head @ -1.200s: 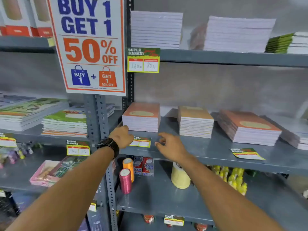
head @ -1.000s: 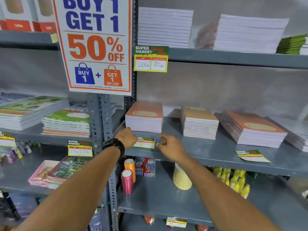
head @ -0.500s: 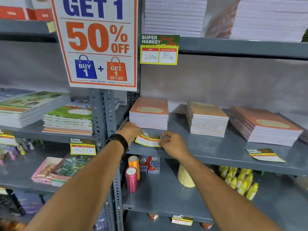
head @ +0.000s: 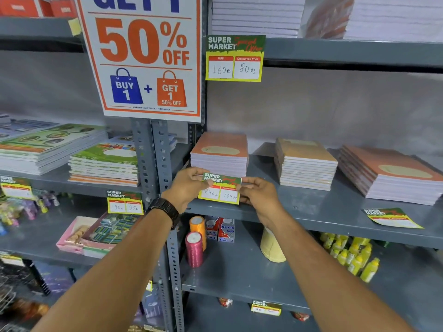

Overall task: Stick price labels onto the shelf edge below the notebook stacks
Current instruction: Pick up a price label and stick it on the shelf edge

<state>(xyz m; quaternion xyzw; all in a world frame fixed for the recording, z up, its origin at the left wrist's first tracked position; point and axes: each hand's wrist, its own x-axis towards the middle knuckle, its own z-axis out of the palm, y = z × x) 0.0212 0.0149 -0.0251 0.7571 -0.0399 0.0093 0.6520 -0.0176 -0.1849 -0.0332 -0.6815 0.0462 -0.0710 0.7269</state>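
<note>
A green and yellow price label [head: 221,188] is held upright between both hands, just above the front edge of the grey shelf [head: 318,219]. My left hand [head: 189,188] pinches its left side and my right hand [head: 259,197] pinches its right side. Directly behind it sits a stack of orange-covered notebooks [head: 220,154]. Two more notebook stacks [head: 304,164] [head: 393,176] lie further right on the same shelf. Another loose price label [head: 393,218] lies flat near the shelf's front edge at the right.
A "50% OFF" poster [head: 143,56] hangs on the upright post. Price labels [head: 235,58] [head: 125,202] are stuck on the shelf above and the left bay's shelf. Thread spools [head: 195,240], a yellow cone [head: 272,245] and small yellow bottles [head: 352,255] stand on the shelf below.
Both hands have lifted the price label from lying flat on the shelf and turned it upright to face me. The camera has moved closer to the shelf.
</note>
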